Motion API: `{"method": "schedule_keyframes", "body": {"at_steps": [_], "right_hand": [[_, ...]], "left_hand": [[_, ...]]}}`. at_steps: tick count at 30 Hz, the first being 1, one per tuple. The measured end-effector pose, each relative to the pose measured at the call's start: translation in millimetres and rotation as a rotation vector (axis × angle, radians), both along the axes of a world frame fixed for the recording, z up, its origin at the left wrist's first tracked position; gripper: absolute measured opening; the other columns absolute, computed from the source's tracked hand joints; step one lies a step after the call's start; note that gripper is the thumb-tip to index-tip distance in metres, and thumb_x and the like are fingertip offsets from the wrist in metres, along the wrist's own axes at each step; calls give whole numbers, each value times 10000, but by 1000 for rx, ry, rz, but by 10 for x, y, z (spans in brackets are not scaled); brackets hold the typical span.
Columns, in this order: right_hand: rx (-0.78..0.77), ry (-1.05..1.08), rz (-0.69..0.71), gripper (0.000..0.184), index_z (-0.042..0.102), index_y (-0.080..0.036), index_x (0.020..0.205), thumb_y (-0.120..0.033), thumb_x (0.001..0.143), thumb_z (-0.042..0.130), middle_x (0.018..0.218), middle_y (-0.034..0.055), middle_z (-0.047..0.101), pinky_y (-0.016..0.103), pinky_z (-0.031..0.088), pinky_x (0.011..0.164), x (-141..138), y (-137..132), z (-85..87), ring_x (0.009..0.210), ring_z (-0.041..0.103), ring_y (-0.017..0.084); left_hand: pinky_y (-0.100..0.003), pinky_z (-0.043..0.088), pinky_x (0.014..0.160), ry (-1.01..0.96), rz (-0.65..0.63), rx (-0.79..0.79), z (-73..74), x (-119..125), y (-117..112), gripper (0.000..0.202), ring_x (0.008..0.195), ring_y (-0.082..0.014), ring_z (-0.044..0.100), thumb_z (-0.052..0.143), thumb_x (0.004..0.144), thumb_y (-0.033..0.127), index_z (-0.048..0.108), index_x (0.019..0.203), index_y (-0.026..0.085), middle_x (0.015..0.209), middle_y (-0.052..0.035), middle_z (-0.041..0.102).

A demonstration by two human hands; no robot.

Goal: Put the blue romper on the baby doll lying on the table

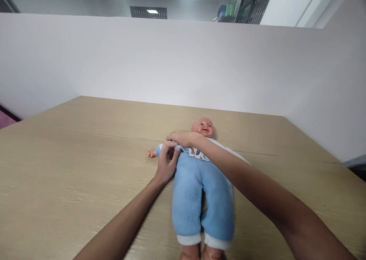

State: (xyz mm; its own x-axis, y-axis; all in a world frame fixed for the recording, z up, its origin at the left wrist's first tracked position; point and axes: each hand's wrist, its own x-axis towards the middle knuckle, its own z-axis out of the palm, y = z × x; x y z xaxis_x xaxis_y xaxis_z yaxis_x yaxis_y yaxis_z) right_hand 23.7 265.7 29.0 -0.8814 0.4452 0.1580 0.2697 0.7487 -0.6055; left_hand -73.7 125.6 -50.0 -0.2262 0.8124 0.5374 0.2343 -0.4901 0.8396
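Observation:
A baby doll (203, 126) lies face up on the wooden table, its feet toward me. It wears a fluffy light blue outfit (188, 191) with white cuffs and an animal face on the chest. At the doll's side, on the left of the view, my left hand (168, 161) pinches the blue cloth between thumb and fingers. My right hand (183, 138) reaches across the doll's chest to the same shoulder, its fingers curled down by the sleeve. What those fingertips hold is hidden. One small doll hand (151, 153) pokes out of the sleeve beside my left hand.
The table (85, 157) has a thin seam running across it. A white partition (171, 61) rises behind its far edge and along the right. Beyond it are a barred window (254, 2) and a green package (230, 9).

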Motion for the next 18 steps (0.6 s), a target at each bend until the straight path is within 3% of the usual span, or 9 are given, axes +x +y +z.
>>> {"method": "schedule_keyframes", "body": {"at_steps": [2,5,10,14,18], "right_hand": [[38,-18,12,261,719,-194,732,63,694,707,766,-44,711,250,424,701,23,-5,-68,723,590,132],[95,11,-41,231,745,-210,944,-46,782,730,971,9,742,275,418,735,123,-18,-98,841,619,177],[91,151,-170,361,661,-193,1197,-145,839,655,1149,60,718,311,473,891,417,21,-23,1004,644,211],[-93,202,-152,494,666,-193,1178,-52,721,541,1121,29,727,314,500,941,632,85,-13,1033,669,202],[-99,179,-135,523,710,-193,1113,-9,674,492,1129,33,748,322,500,978,654,88,-38,1095,679,208]], "left_hand": [[-340,465,878,15,-2,4,14,6,-4,221,937,-216,569,624,1068,448,647,1063,229,1012,-51,632],[-343,454,856,30,-9,18,22,15,-18,202,906,-213,547,624,1070,426,649,1046,227,985,-47,617],[-365,479,864,28,22,48,29,28,-70,179,904,-220,546,619,1072,406,644,1041,232,990,-56,609],[-455,497,1023,137,127,163,19,22,-124,146,1109,-273,588,658,1042,390,691,1088,255,1150,-101,598],[-531,477,1114,207,94,303,-56,4,-152,145,1295,-313,562,632,1044,353,669,1173,300,1320,-127,566]]}}
